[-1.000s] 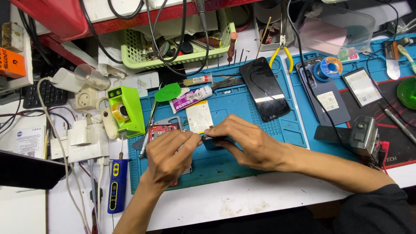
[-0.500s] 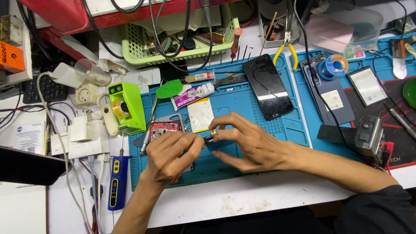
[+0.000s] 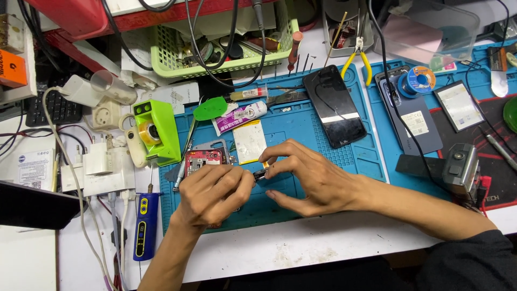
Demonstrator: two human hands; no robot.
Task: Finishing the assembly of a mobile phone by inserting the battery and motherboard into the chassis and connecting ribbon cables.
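Observation:
My left hand (image 3: 212,196) and my right hand (image 3: 304,178) meet over a blue work mat (image 3: 323,161). Between the fingertips of both hands sits a small dark part with an orange tip (image 3: 262,172); both hands pinch it. Under my left hand lies an opened phone with a red circuit board (image 3: 203,158) showing. A silver rectangular battery (image 3: 249,141) lies just beyond the hands. What the small part is cannot be told.
A black phone (image 3: 334,105) lies face up on the mat. A green box-shaped tool (image 3: 156,131), a blue handheld tool (image 3: 142,226), a green basket (image 3: 226,59) of cables, yellow-handled pliers (image 3: 358,59), a solder spool (image 3: 420,81) and a white power strip (image 3: 99,172) surround the mat.
Both hands stay together at the mat's middle. The fingers of my right hand have shifted a little on the small part; the view has moved slightly.

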